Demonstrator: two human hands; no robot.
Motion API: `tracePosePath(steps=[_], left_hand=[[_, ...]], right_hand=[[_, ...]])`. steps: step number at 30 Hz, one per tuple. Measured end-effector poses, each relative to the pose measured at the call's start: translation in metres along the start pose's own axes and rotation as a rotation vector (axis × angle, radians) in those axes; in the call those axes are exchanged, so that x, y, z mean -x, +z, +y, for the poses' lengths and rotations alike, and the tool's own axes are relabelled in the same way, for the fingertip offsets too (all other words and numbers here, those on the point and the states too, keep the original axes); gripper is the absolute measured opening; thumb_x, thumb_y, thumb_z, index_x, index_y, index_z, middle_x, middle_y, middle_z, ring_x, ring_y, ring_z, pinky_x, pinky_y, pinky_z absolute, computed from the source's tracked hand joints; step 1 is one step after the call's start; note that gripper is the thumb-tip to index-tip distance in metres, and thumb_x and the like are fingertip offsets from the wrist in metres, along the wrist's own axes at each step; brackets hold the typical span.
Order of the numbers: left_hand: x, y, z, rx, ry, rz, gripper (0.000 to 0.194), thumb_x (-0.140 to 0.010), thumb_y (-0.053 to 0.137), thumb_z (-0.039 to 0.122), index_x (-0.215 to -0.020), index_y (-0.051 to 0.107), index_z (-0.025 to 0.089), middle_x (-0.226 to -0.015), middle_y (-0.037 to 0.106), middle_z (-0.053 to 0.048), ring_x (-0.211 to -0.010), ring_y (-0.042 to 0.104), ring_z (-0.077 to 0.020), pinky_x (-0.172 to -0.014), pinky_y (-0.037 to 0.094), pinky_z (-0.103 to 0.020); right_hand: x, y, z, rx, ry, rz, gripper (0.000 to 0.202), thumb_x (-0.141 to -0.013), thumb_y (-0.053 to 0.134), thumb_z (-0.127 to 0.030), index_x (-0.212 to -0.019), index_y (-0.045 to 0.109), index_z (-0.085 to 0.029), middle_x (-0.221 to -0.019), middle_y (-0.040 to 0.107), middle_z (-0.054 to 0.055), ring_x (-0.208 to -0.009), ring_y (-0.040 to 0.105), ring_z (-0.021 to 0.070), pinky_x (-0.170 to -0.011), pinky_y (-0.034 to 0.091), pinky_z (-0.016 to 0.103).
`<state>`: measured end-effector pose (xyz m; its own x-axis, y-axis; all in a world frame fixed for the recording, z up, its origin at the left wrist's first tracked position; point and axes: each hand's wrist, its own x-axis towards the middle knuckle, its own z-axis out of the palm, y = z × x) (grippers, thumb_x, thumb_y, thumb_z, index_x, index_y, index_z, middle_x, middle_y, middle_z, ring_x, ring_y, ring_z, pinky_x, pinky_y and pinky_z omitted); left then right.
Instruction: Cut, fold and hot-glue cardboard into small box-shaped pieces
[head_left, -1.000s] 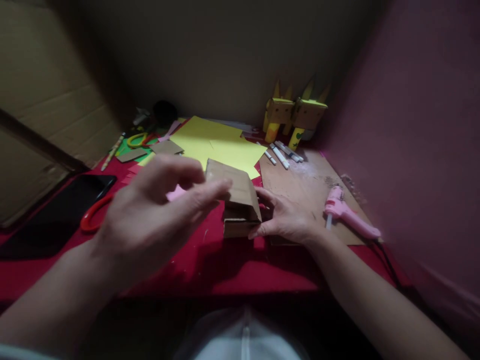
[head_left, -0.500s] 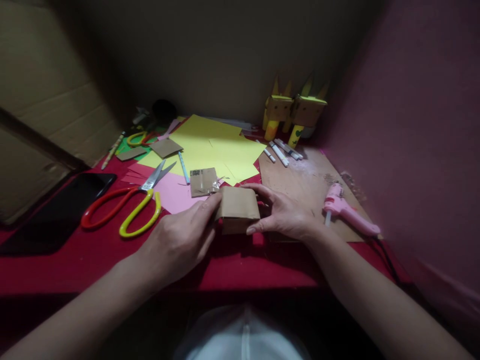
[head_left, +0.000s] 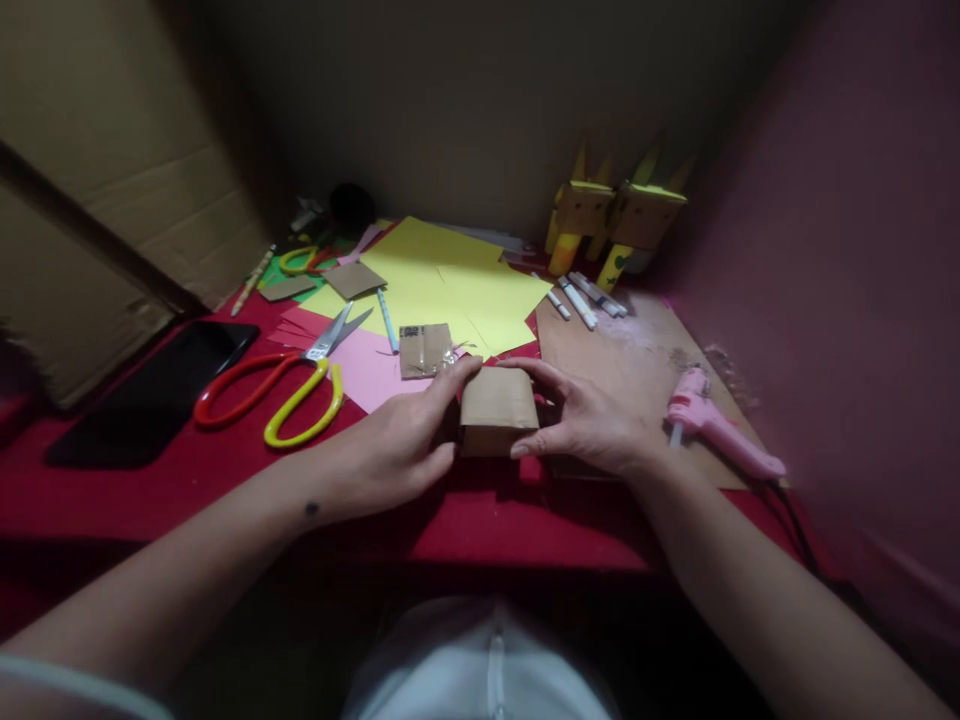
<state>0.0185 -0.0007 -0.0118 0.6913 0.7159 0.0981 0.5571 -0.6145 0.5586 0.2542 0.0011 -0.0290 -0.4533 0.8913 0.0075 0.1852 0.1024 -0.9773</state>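
A small brown cardboard box (head_left: 499, 400) is held between both hands just above the front of the red-covered table (head_left: 450, 530). My left hand (head_left: 405, 435) grips its left side, index finger along the upper edge and thumb low. On the right side, my right hand (head_left: 581, 415) has its thumb at the front corner and its fingers behind. The box's far and under sides are hidden. A cardboard square with clear tape (head_left: 425, 350) lies just beyond the left fingers, partly on pink paper (head_left: 360, 370).
Left are red-and-yellow scissors (head_left: 304, 380) and a black phone (head_left: 154, 395). Yellow paper (head_left: 450, 280) lies behind. On the right, a pink glue gun (head_left: 709, 425) and several markers (head_left: 585, 300) rest on a brown board (head_left: 630, 370). Two cardboard figures (head_left: 581, 215) stand at the back.
The view has shifted, so the table things appear farther right. My left hand has changed its grip on the box's left side, its thumb now showing low. The right hand keeps its hold.
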Motion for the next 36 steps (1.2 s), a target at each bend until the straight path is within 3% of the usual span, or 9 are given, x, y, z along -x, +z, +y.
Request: tracePosePath(steps=[6, 9, 13, 15, 20, 24, 28, 32, 36], left_hand=[[-0.008, -0.012, -0.008, 0.406, -0.076, -0.176, 0.061, -0.085, 0.049, 0.017, -0.141, 0.024, 0.022, -0.088, 0.067, -0.004, -0.069, 0.067, -0.0185, -0.058, 0.052, -0.027], [-0.011, -0.011, -0.014, 0.535, -0.089, -0.213, 0.056, -0.089, 0.044, 0.017, -0.141, 0.023, 0.020, -0.083, 0.067, -0.005, -0.065, 0.067, -0.0188, -0.054, 0.053, -0.027], [-0.012, -0.008, -0.014, 0.480, -0.095, -0.190, 0.062, -0.089, 0.041, 0.013, -0.145, 0.017, 0.018, -0.073, 0.067, -0.002, -0.060, 0.066, -0.0170, -0.054, 0.052, -0.026], [-0.013, -0.007, -0.013, 0.458, -0.096, -0.185, 0.059, -0.088, 0.042, 0.011, -0.143, 0.022, 0.018, -0.067, 0.066, 0.000, -0.057, 0.066, -0.0160, -0.053, 0.051, -0.024], [-0.017, -0.009, -0.015, 0.553, -0.163, -0.252, 0.031, -0.086, 0.048, 0.017, -0.115, 0.039, 0.017, -0.066, 0.065, 0.000, -0.051, 0.063, -0.0160, -0.044, 0.047, -0.023], [-0.019, -0.012, -0.016, 0.394, -0.153, -0.222, 0.024, -0.081, 0.060, 0.024, -0.099, 0.045, 0.019, -0.063, 0.064, 0.002, -0.050, 0.062, -0.0159, -0.044, 0.043, -0.022], [-0.017, -0.006, -0.013, 0.322, -0.136, -0.128, 0.020, -0.081, 0.061, 0.026, -0.092, 0.045, 0.021, -0.058, 0.061, 0.005, -0.048, 0.061, -0.0161, -0.048, 0.043, -0.024], [-0.015, 0.002, -0.009, 0.272, -0.135, -0.048, 0.019, -0.081, 0.060, 0.023, -0.084, 0.041, 0.022, -0.059, 0.059, 0.005, -0.048, 0.062, -0.0161, -0.048, 0.042, -0.024], [-0.013, 0.006, -0.007, 0.281, -0.175, -0.044, 0.020, -0.082, 0.057, 0.021, -0.078, 0.038, 0.024, -0.055, 0.058, 0.005, -0.047, 0.062, -0.0172, -0.047, 0.043, -0.025]], right_hand=[[0.000, -0.003, 0.001, 0.004, 0.026, -0.026, 0.080, -0.059, 0.087, -0.023, -0.129, 0.051, -0.031, -0.123, 0.062, 0.004, -0.122, 0.054, 0.0274, -0.106, 0.041, 0.049], [0.000, -0.004, 0.001, -0.028, 0.045, -0.036, 0.080, -0.059, 0.087, -0.021, -0.129, 0.052, -0.033, -0.128, 0.061, 0.003, -0.123, 0.054, 0.0273, -0.107, 0.041, 0.048], [0.000, -0.002, -0.003, -0.099, 0.067, -0.057, 0.078, -0.060, 0.086, -0.017, -0.128, 0.053, -0.033, -0.133, 0.058, 0.003, -0.127, 0.052, 0.0273, -0.110, 0.039, 0.046], [0.001, 0.000, -0.007, -0.123, 0.083, -0.055, 0.078, -0.059, 0.086, -0.015, -0.128, 0.054, -0.033, -0.134, 0.058, 0.003, -0.129, 0.050, 0.0277, -0.110, 0.039, 0.046], [0.003, 0.003, -0.016, -0.169, 0.185, -0.018, 0.085, -0.057, 0.084, -0.010, -0.132, 0.052, -0.032, -0.134, 0.058, 0.004, -0.124, 0.053, 0.0281, -0.106, 0.044, 0.046], [0.003, 0.003, -0.015, -0.243, 0.223, -0.005, 0.089, -0.056, 0.081, -0.006, -0.135, 0.052, -0.033, -0.138, 0.055, 0.002, -0.128, 0.049, 0.0268, -0.105, 0.044, 0.040], [0.005, 0.005, -0.010, -0.319, 0.192, -0.029, 0.088, -0.060, 0.078, -0.008, -0.138, 0.049, -0.037, -0.142, 0.052, 0.000, -0.127, 0.049, 0.0269, -0.103, 0.044, 0.038], [0.010, 0.004, -0.009, -0.245, 0.099, -0.068, 0.094, -0.062, 0.081, -0.013, -0.142, 0.042, -0.041, -0.146, 0.047, -0.001, -0.123, 0.052, 0.0265, -0.098, 0.047, 0.037], [0.015, 0.009, -0.005, -0.183, 0.030, -0.053, 0.090, -0.061, 0.087, -0.027, -0.141, 0.046, -0.038, -0.140, 0.054, 0.002, -0.125, 0.051, 0.0291, -0.104, 0.043, 0.042]])
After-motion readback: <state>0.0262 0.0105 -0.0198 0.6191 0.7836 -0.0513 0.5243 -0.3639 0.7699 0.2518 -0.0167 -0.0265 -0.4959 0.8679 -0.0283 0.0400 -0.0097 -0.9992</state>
